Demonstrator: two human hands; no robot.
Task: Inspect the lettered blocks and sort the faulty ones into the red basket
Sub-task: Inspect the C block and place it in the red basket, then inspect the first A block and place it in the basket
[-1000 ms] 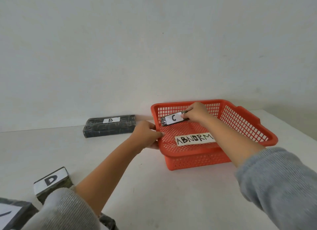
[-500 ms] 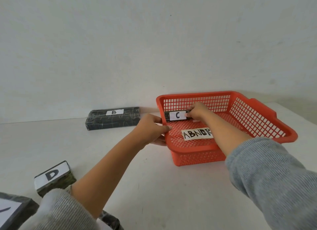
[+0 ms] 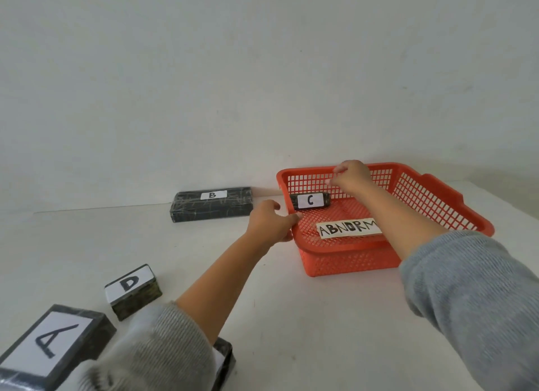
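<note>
Far left of the left hand, at the near edge: block A (image 3: 49, 347) is seen lying flat on the white table (image 3: 291, 317), white label up. Its near corner is cut off by the frame.

Beyond it, still left of the left forearm: block D (image 3: 132, 290) is set flat with its label up, apart from block A.

Under the grey left sleeve (image 3: 157, 352): a corner of a further dark block (image 3: 224, 358) is exposed. Its letter is hidden.

Beyond and left of the left hand, against the wall (image 3: 262, 69): block B (image 3: 211, 204), long and dark, is laid flat, well apart from A and D.

Left hand (image 3: 269, 223): it is closed round the left rim of the red basket (image 3: 350, 263) near the front corner, with one digit hooked over the rim. The rest of the grip is hidden by the back of the hand.

Between the two hands, inside the basket: block C (image 3: 310, 201) is found resting on the mesh floor in the far-left corner, label facing the camera. It is touched by neither hand.

Just right of the left hand, on the basket floor: a paper strip (image 3: 348, 228) is read as "ABNORM"; its end is covered by the right forearm.

Right hand (image 3: 351, 176): it is held above and just right of block C, over the back wall of the basket. Its fingers are loosely bent, and nothing is held in them. The grey right sleeve (image 3: 472, 303) is pushed up the forearm.
</note>
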